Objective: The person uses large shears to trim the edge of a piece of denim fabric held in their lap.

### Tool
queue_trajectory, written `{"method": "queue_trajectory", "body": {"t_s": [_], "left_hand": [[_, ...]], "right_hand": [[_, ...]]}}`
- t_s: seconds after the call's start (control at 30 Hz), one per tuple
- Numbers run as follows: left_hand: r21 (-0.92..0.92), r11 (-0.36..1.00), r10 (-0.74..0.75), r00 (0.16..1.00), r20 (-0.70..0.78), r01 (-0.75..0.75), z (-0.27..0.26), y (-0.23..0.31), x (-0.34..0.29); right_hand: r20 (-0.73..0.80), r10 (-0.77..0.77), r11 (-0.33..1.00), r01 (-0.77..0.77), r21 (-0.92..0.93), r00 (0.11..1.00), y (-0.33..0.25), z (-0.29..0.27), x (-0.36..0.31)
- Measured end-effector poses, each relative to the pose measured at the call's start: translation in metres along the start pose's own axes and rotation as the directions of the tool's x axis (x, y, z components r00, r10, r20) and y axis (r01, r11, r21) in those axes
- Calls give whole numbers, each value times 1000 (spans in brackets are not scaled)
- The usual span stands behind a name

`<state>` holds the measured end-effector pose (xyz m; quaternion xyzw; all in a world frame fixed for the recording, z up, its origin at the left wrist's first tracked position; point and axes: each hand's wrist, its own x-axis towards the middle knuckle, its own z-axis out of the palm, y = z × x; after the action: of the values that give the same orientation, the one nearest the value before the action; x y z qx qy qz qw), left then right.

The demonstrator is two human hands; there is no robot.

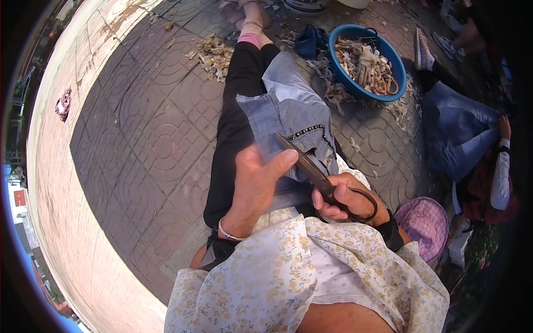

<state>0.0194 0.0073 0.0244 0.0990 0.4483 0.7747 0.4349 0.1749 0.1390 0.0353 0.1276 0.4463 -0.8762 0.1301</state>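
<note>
My right hand (348, 195) is closed around the handles of dark metal scissors (304, 161). The blades look closed together and slant up to the left. The thumb of my left hand (254, 180) lies against the blades near their tip, while its curled fingers are mostly hidden and a little blurred. Beneath both hands, a piece of blue denim (300, 108) with a frayed edge and a dark beaded trim is spread over my lap. A slit or hole shows in the denim beside the blades.
Beyond my knees on the right stands a blue basin (397, 72) of fabric scraps with a glove on top. More scraps (215, 55) litter the paving, near a dark blue cloth (311, 41). At right, another person holds denim (458, 130); a pink checked hat (425, 227) lies nearer.
</note>
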Motion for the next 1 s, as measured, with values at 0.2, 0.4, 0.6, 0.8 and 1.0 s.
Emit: {"method": "queue_trajectory", "body": {"t_s": [0.2, 0.4, 0.6, 0.8, 1.0], "left_hand": [[-8, 1000, 6, 1000, 7, -6, 1, 1, 0], [-6, 1000, 10, 1000, 23, -10, 1, 1, -2], [20, 1000, 15, 1000, -3, -15, 6, 4, -3], [4, 999, 35, 999, 15, -35, -1, -1, -2], [-85, 995, 54, 998, 16, -52, 2, -6, -6]], "right_hand": [[-16, -42, 999, 41, -25, 999, 1, 2, -2], [3, -50, 999, 50, -8, 999, 0, 2, -3], [8, -34, 999, 34, 17, 999, 1, 0, -3], [9, -27, 996, 26, 86, 1000, 2, 0, -4], [-72, 15, 999, -18, -43, 997, -10, -11, -14]]}}
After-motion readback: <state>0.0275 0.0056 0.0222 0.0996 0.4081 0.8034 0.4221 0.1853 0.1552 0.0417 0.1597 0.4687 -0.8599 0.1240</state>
